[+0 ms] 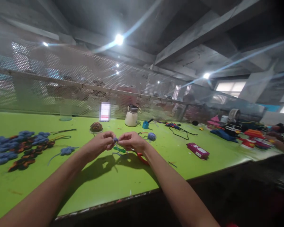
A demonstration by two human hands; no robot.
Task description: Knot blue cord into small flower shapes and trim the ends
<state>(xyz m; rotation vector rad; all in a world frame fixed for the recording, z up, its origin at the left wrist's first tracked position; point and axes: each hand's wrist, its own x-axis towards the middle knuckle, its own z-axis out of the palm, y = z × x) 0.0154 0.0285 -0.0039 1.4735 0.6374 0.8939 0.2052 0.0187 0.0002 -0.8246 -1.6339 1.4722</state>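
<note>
Above the green table, my left hand pinches a small piece of blue-purple yarn work. Fingers closed, my right hand meets it from the other side and grips the same piece. Just below the fingertips shows a green handle-like tool, partly hidden; I cannot tell whether it is held or lies on the table. Loose blue yarn strands hang beside it. Red-handled scissors lie under my right wrist, partly covered. A small ball of blue yarn rests to the right of my hands.
Blue crocheted flowers and dark orange-black pieces lie at left. Behind my hands stand a brown yarn ball, a lidded jar and a blue pot. A magenta box lies right; a person's arm shows beyond.
</note>
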